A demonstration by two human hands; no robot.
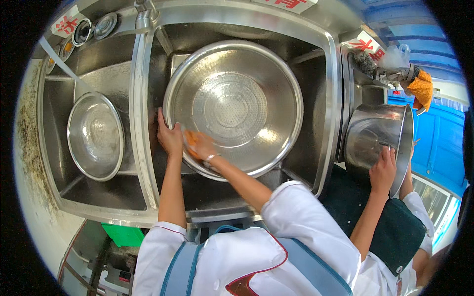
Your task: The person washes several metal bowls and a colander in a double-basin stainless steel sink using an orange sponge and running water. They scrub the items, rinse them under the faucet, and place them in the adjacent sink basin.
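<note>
A large round stainless steel basin (233, 107) rests in the middle compartment of a metal sink (335, 111). My left hand (169, 136) grips its rim at the left, thumb on the inner side and fingers outside. My right hand (203, 146), blurred, presses an orange cloth (190, 142) against the inner wall at the lower left of the basin. A band circles my right wrist. Part of the cloth is hidden under the fingers. The basin's wall looks wet and shiny, with a dimpled ring on its floor.
A smaller metal basin (96, 137) sits in the left compartment beneath a pale hose (63, 63). To the right, a co-worker's hand (383, 172) holds a deep steel pot (370, 137) tilted. An orange rag (421, 88) and a scouring pad (364, 62) are at the upper right.
</note>
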